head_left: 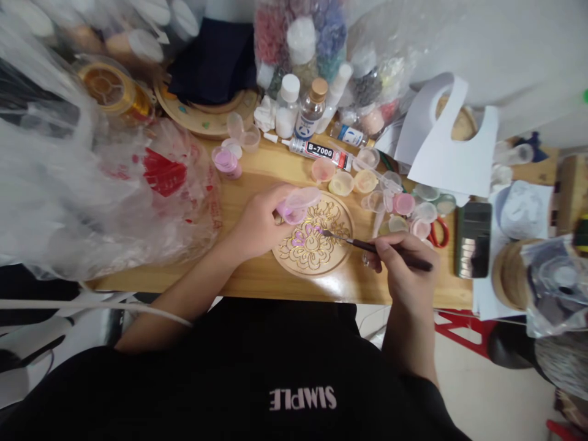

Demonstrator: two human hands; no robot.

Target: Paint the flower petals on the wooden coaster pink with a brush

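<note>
On the wooden table lies a round wooden plaque (294, 261) with gold flower outlines; a few petals are filled with purple. My left hand (260, 226) is closed around a small plastic cup (294, 211) with purple contents, its clear lid flipped open, above the plaque's upper left edge. In my right hand (404, 260) is a dark-handled palette knife (390, 252), gripped between thumb and fingers. Its thin metal tip meets the plaque near the purple petals; whether it touches the surface I cannot tell.
Small lidded cups (365, 180) of pastel colours crowd the right, near red scissors (440, 233) and a phone (473, 240). A glue tube (319, 153) and bottles (312, 109) stand or lie behind. Plastic bags (151, 208) cover the left side.
</note>
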